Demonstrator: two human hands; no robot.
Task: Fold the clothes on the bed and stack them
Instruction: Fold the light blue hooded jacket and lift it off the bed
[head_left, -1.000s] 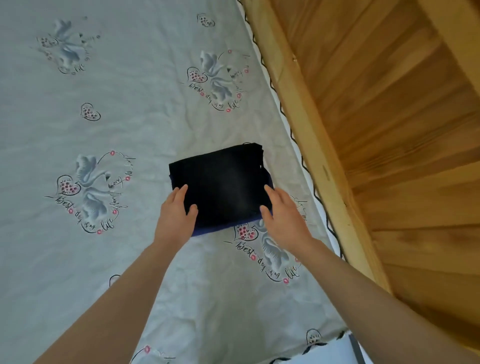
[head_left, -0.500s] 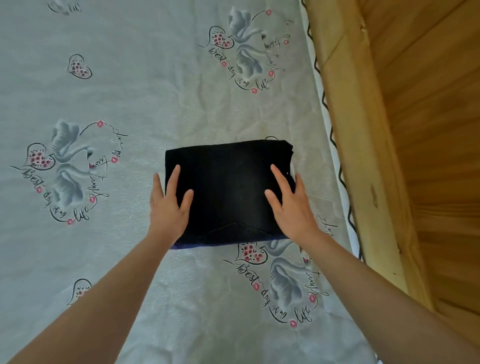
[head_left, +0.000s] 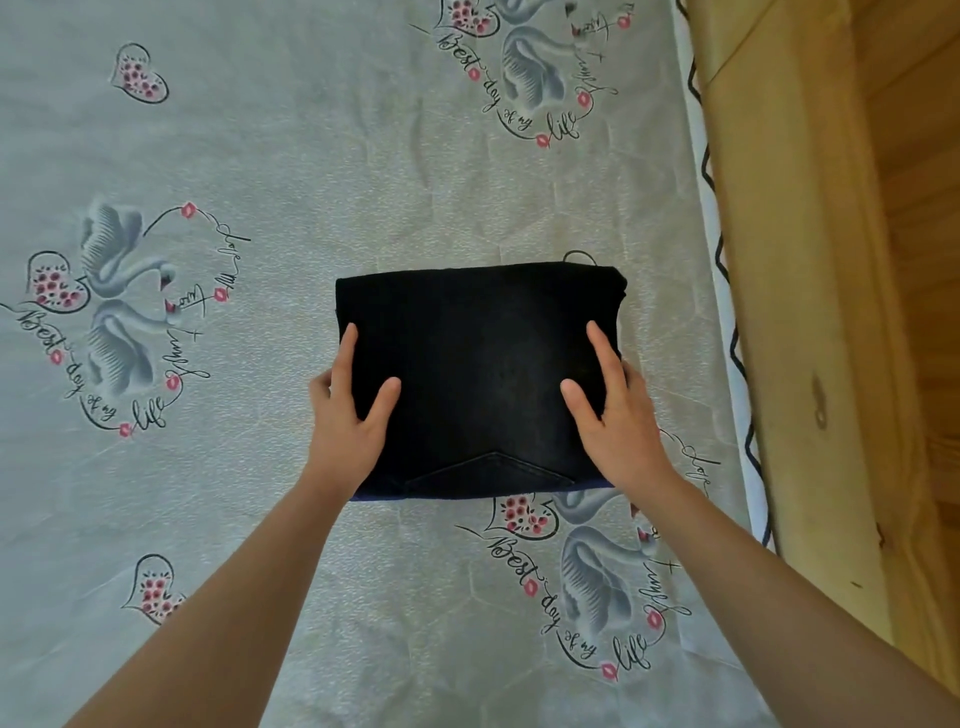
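Folded garment: a black folded garment (head_left: 478, 374) lies flat on the bed, a tidy rectangle with a stitched pocket point showing near its close edge.
Layer beneath: a thin strip of blue cloth (head_left: 374, 498) peeps out under the close edge of the black piece; whether it is a separate garment or part of the same one cannot be told.
Left hand: the left hand (head_left: 349, 421) rests on the left edge of the garment, index finger and thumb laid straight on the black cloth, the other fingers down over the side; it lies flat, released, clasping nothing.
Right hand: the right hand (head_left: 615, 418) rests on the right edge in mirror fashion, thumb and forefinger spread on top, the outer fingers down beside the fold; also flat and released.
Bed: the bed sheet (head_left: 291, 171) is pale grey, printed with swans, hearts and script, lightly creased.
Right border: a white strip with a black zigzag trim (head_left: 719, 270) runs along the sheet's right side, touching a wooden bed frame (head_left: 795, 312).
Garment to edge: the garment's right side sits near the zigzag trim, with a narrow band of sheet between them.
Open room: wide bare sheet lies to the left and beyond the garment, and more toward the person.
Containers: none in view.
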